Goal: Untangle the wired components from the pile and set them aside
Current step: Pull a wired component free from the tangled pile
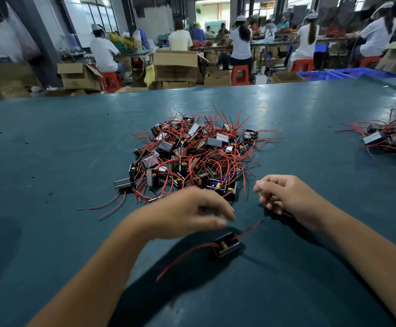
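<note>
While both hands hover low over the teal worktop (50,142), the scene reads as follows:

Pile: a tangled heap of wired components (192,154) — small black box-shaped modules with red leads, a few with yellow and blue parts showing — sits mid-worktop, just beyond the hands

Loose component: one black module (226,244) lies by itself on the worktop, nearer the person than the pile, open side up with a yellow part visible inside; one red lead runs from it toward the lower left, another toward the upper right

Left hand (187,213): blurred, palm down, directly above and just behind the loose module; its grip looks apart, fingers extended and drooping toward the right, holding nothing that can be made out

Right hand (284,194): to the right of the pile's near edge, fingers curled inward with thumb and forefinger brought close together; whether anything is pinched between them cannot be told

Second heap: a smaller cluster of like modules with red wires (390,138) lies at the worktop's far right edge, well apart from the main pile

Background: beyond the worktop, seated people in white tops work at long tables, among cardboard boxes (175,64), red stools (239,75) and blue crates (333,73)
</note>
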Demonstrator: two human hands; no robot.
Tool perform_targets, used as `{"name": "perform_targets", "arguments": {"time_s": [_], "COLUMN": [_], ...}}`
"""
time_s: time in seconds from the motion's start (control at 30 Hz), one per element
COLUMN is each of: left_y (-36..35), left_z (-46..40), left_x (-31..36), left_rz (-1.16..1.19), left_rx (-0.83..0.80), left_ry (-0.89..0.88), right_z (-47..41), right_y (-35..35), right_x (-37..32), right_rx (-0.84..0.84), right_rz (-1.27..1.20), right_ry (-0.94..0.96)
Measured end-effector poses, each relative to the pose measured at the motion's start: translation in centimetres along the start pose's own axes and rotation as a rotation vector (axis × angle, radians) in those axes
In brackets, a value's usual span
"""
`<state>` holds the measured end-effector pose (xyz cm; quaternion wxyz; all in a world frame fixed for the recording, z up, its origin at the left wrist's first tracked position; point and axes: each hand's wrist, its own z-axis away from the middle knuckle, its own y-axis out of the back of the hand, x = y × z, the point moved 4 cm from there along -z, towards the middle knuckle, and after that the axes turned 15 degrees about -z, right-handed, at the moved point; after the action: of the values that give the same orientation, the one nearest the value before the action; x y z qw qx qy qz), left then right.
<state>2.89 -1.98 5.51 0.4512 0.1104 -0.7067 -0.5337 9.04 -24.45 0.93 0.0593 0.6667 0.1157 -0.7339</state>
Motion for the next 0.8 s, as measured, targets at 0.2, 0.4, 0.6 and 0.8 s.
{"name": "perform_targets", "arguments": {"time_s": [0.2,0.4,0.6,0.8], "left_y": [6.8,4.9,6.6,8.3], "left_z": [3.5,4.9,4.6,5.0], "left_x": [-6.1,-10.4,-8.4,-6.8], "left_rz": [0.134,-0.416,-0.280,0.242], "left_rx": [0.495,-0.057,0.209,0.670], "left_ry": [0.249,0.617,0.413,0.298], "right_z": [0.0,-0.4,-0.5,-0.3], "right_y": [-0.3,-0.2,-0.1,-0.2], "right_x": [0.0,0.3,0.5,0.5], "right_rx": [0.003,0.005,-0.003,-0.013], "right_rz": [0.032,0.061,0.069,0.090], "right_ry": [0.014,0.025,0.033,0.021]}}
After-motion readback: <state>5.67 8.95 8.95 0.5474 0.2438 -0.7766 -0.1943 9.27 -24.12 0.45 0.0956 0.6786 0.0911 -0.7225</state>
